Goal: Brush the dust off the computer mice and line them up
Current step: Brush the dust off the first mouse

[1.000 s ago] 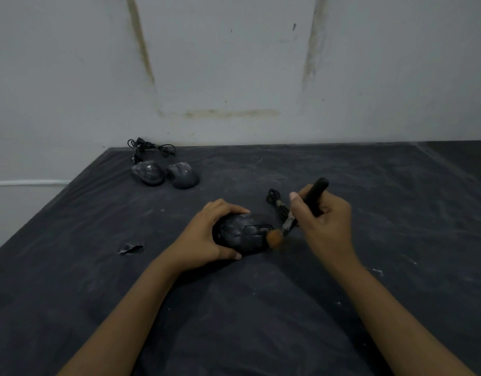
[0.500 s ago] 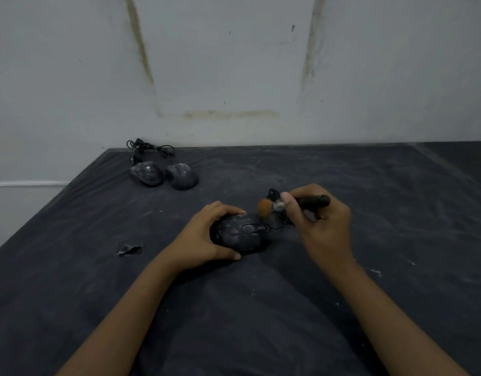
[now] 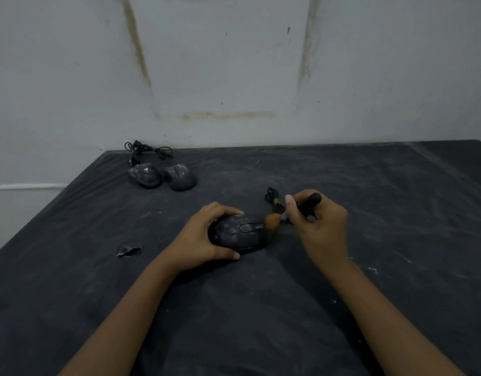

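A dusty black mouse [image 3: 240,234] lies on the dark table [image 3: 369,185] in the middle. My left hand [image 3: 204,237] grips its left side, fingers over the top and thumb at the near edge. My right hand [image 3: 319,226] holds a small brush [image 3: 293,211] with a black handle. The brush's orange bristles touch the mouse's front end near the scroll wheel. The mouse's bundled cable [image 3: 273,198] lies just behind the brush. Two more dusty mice [image 3: 146,175] [image 3: 181,177] sit side by side at the back left.
A tangle of black cables [image 3: 147,151] lies behind the two far mice, at the table's back edge against the white wall. A small torn scrap [image 3: 128,251] sits on the cloth to the left of my left hand. White dust specks dot the table.
The brush swung up and back over the mouse's front, then came down again; its bristles now touch the front end near the wheel. My left hand kept its hold.
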